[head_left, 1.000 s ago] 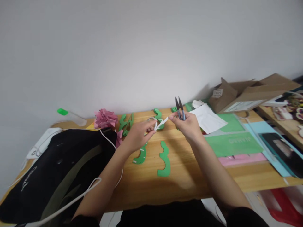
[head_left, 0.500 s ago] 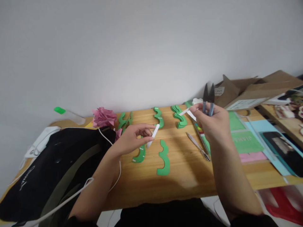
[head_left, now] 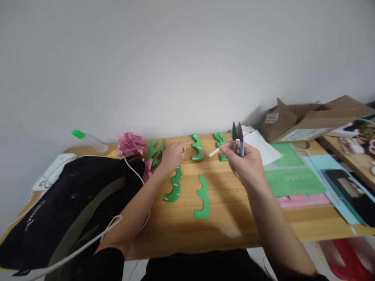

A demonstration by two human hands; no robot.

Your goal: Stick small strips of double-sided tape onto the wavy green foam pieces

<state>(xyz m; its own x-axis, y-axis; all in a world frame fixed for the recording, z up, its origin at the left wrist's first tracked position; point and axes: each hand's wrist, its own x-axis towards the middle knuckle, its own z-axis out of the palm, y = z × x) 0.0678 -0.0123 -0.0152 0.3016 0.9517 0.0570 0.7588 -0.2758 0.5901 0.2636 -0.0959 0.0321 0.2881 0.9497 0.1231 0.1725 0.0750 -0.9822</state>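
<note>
My right hand (head_left: 249, 162) is closed round dark-bladed thread snips (head_left: 238, 136), blades pointing up. Its thumb and finger also pinch a narrow white strip (head_left: 214, 152), which sticks out leftward in front of a stack of green scalloped pieces (head_left: 219, 137). My left hand (head_left: 172, 156) is at the back of the table, fingers curled; what they hold, if anything, is hidden. It is beside green scalloped cutouts (head_left: 152, 148). Another green piece with white strips (head_left: 197, 147) lies to its right. Nearer me are a green piece with white marks (head_left: 175, 187) and a plain green piece (head_left: 204, 199).
A black bag (head_left: 70, 203) with a white cable covers the left side, near a pink paper flower (head_left: 131, 144). On the right are white paper (head_left: 262, 146), a green packet (head_left: 295, 182), a phone (head_left: 351, 191) and an open cardboard box (head_left: 304, 123).
My left hand has moved away from me toward the back cutouts, and the white strip in it no longer shows. My right hand has come left and lower with the snips and strip.
</note>
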